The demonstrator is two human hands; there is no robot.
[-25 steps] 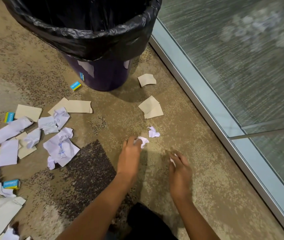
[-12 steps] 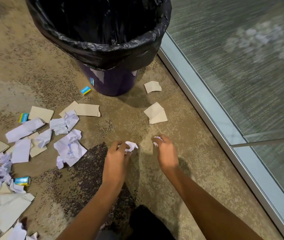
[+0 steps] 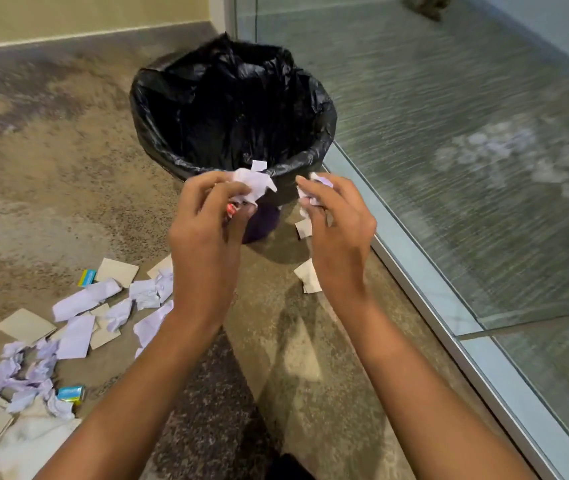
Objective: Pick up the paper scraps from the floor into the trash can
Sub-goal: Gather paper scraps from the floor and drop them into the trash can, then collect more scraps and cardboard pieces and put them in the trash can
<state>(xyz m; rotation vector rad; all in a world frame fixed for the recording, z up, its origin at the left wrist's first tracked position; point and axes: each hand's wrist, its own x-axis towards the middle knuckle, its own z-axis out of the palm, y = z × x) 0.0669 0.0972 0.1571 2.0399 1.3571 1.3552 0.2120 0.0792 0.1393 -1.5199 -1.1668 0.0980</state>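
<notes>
Mottled carpet (image 3: 51, 188) by a glass wall (image 3: 449, 140) | head view: our left hand (image 3: 206, 233) grips a crumpled white scrap (image 3: 254, 184) | our right hand (image 3: 340, 233) clutches a second scrap (image 3: 313, 199) | both at the near rim of the black-lined trash can (image 3: 324, 133) | loose scraps (image 3: 85, 299) litter the carpet at left

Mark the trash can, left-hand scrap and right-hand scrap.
trash can (image 3: 142, 112): head view, left rim of black liner.
left-hand scrap (image 3: 253, 183): head view, crumpled white middle.
right-hand scrap (image 3: 309, 201): head view, pale part between the fingers.

Both hands have lifted off the floor: the left hand (image 3: 203, 233) and right hand (image 3: 336, 230) now hold crumpled scraps (image 3: 253, 185) beside the trash can's (image 3: 172, 109) near rim.
</notes>
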